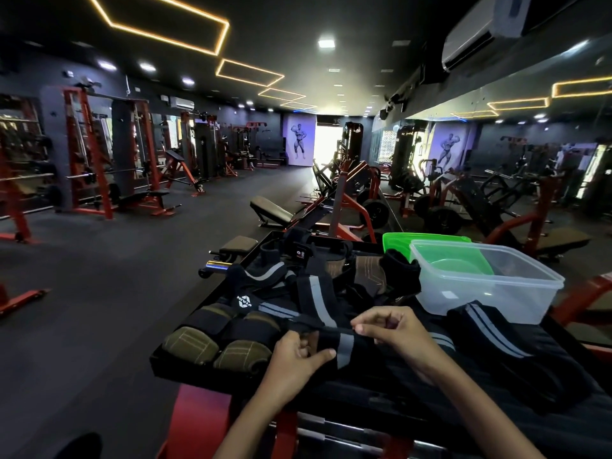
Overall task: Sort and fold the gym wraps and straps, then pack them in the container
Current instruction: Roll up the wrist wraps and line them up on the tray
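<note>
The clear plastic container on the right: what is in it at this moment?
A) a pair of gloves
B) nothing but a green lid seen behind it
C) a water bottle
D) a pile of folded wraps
B: the clear container holds no wraps, and only the green lid shows through its wall.

- The left hand (303,354) is reaching in from the lower middle of the view, its bare forearm rising up and to the right.
- Its fingers are curling inward, and the thumb is stretching out to the right and pressing flat.
- The right hand (389,327) is coming in from the lower right, forearm angling up and to the left.
- Its fingers are bending at the knuckles, with the fingertips (359,327) pinching together and pointing left.
- Both hands are sitting near each other, knuckles up.
</note>
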`<state>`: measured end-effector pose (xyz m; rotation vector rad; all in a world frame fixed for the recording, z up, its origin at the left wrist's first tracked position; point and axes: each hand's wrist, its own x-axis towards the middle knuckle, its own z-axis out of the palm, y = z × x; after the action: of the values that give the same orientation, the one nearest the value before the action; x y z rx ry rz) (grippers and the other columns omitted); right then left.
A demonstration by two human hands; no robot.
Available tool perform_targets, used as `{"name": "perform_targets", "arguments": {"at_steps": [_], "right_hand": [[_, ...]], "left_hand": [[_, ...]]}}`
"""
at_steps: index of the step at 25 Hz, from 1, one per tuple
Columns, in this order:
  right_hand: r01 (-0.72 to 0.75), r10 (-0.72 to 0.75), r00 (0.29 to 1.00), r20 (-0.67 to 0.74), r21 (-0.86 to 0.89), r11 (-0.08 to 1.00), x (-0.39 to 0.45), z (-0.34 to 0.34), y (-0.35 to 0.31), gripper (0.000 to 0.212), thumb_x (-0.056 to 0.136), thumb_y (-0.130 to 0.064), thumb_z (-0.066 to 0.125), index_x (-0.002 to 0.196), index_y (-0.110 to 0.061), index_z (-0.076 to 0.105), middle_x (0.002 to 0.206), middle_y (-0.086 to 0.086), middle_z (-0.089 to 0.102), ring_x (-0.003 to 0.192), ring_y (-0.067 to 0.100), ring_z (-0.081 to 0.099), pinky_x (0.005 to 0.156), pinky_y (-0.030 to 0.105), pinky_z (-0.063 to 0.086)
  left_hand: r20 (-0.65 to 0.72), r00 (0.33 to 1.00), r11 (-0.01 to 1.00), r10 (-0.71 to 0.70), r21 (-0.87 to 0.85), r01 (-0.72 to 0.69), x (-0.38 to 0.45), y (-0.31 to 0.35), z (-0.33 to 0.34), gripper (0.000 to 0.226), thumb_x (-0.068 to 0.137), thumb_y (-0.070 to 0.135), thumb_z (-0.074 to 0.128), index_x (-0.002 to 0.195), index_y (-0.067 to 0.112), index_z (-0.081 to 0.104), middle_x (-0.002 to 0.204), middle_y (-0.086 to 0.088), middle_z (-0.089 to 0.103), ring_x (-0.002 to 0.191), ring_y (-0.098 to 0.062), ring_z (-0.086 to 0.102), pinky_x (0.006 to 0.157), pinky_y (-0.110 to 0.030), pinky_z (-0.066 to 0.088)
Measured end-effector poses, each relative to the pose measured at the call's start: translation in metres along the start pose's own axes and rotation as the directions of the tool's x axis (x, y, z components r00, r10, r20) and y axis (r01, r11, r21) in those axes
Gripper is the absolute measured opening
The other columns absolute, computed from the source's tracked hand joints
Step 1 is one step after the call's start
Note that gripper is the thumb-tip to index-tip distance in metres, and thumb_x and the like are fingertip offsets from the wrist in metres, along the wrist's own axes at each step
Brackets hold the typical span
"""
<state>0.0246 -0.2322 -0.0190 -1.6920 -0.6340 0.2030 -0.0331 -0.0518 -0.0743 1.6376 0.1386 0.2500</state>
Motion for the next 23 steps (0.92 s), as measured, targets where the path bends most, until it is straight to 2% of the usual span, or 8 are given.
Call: {"name": "perform_targets", "arguments": {"at_steps": [4, 7, 9, 11, 12, 14, 18, 23], "right_hand": [[0.033, -0.034, 0.999, -0.039, -0.033, 0.999, -0.011, 0.005, 0.003, 0.023, 0.07, 0.001, 0.076, 0.088, -0.014, 0.075, 0.068, 0.001, 0.072, 0.061, 0.006, 0.063, 0.059, 0.014, 0.047], [0.028, -0.058, 0.988, -0.146, -0.204, 0.979, -0.012, 0.009, 0.015, 0.026, 0.073, -0.004, 0.076, 0.081, -0.028, 0.073, 0.059, -0.003, 0.066, 0.051, 0.005, 0.056, 0.055, 0.014, 0.044], [0.03, -0.066, 0.987, -0.143, -0.24, 0.97, -0.015, 0.014, 0.022, 0.027, 0.075, -0.007, 0.075, 0.079, -0.033, 0.072, 0.07, -0.006, 0.072, 0.059, 0.003, 0.06, 0.06, 0.014, 0.045], [0.053, -0.078, 0.991, -0.11, -0.214, 0.975, -0.019, 0.016, 0.025, 0.027, 0.077, -0.006, 0.074, 0.079, -0.033, 0.071, 0.078, -0.008, 0.074, 0.069, -0.002, 0.064, 0.065, 0.012, 0.045], [0.072, -0.09, 0.992, -0.084, -0.196, 0.978, -0.022, 0.016, 0.025, 0.028, 0.077, -0.005, 0.073, 0.08, -0.032, 0.072, 0.078, -0.01, 0.074, 0.072, -0.004, 0.065, 0.067, 0.011, 0.045], [0.106, -0.112, 0.993, -0.03, -0.165, 0.981, -0.026, 0.016, 0.024, 0.026, 0.078, -0.002, 0.071, 0.081, -0.028, 0.073, 0.078, -0.011, 0.074, 0.076, -0.002, 0.067, 0.069, 0.01, 0.046], [0.113, -0.112, 0.994, 0.011, -0.158, 0.981, -0.035, 0.015, 0.027, 0.023, 0.081, -0.002, 0.068, 0.085, -0.023, 0.073, 0.076, -0.015, 0.073, 0.078, -0.004, 0.066, 0.07, 0.008, 0.046], [0.279, -0.282, 0.957, 0.066, -0.472, 0.836, -0.041, 0.009, 0.041, 0.018, 0.081, -0.017, 0.072, 0.096, -0.025, 0.074, 0.088, -0.016, 0.067, 0.087, -0.001, 0.062, 0.077, 0.012, 0.046]], "left_hand": [[-0.018, 0.999, 0.999, 0.034, -0.029, -0.034, -0.001, 0.005, 0.0, 0.026, 0.078, 0.002, 0.071, 0.086, 0.013, 0.049, 0.071, 0.002, 0.059, 0.059, 0.001, 0.058, 0.063, -0.015, 0.048], [-0.31, 0.924, 0.974, 0.222, 0.114, -0.196, -0.009, 0.007, 0.005, 0.041, 0.074, 0.005, 0.075, 0.086, 0.024, 0.041, 0.086, 0.002, 0.056, 0.073, -0.006, 0.057, 0.069, -0.011, 0.045], [-0.384, 0.724, 0.805, 0.573, 0.433, -0.406, -0.017, 0.011, 0.002, 0.035, 0.074, 0.017, 0.073, 0.091, 0.026, 0.044, 0.096, 0.008, 0.054, 0.09, -0.006, 0.052, 0.083, -0.01, 0.04], [-0.053, 0.624, 0.496, 0.78, 0.661, -0.563, -0.022, 0.011, 0.0, 0.023, 0.08, 0.027, 0.06, 0.101, 0.022, 0.054, 0.105, 0.01, 0.058, 0.103, -0.003, 0.048, 0.095, -0.014, 0.034], [0.116, 0.624, 0.383, 0.773, 0.699, -0.604, -0.023, 0.009, 0.001, 0.023, 0.083, 0.028, 0.055, 0.104, 0.02, 0.059, 0.105, 0.009, 0.061, 0.105, -0.003, 0.049, 0.098, -0.018, 0.033], [0.27, 0.679, 0.357, 0.683, 0.687, -0.633, -0.025, 0.003, 0.003, 0.03, 0.088, 0.029, 0.048, 0.107, 0.015, 0.066, 0.1, 0.005, 0.065, 0.099, -0.004, 0.051, 0.092, -0.021, 0.038], [0.324, 0.772, 0.486, 0.547, 0.628, -0.608, -0.03, -0.004, 0.01, 0.05, 0.092, 0.039, 0.03, 0.115, 0.009, 0.063, 0.099, -0.003, 0.059, 0.094, -0.004, 0.046, 0.087, -0.016, 0.037], [0.262, 0.831, 0.59, 0.492, 0.602, -0.539, -0.03, -0.01, 0.018, 0.044, 0.091, 0.035, 0.034, 0.096, 0.005, 0.065, 0.087, -0.007, 0.059, 0.083, -0.004, 0.047, 0.077, -0.012, 0.035]]}}
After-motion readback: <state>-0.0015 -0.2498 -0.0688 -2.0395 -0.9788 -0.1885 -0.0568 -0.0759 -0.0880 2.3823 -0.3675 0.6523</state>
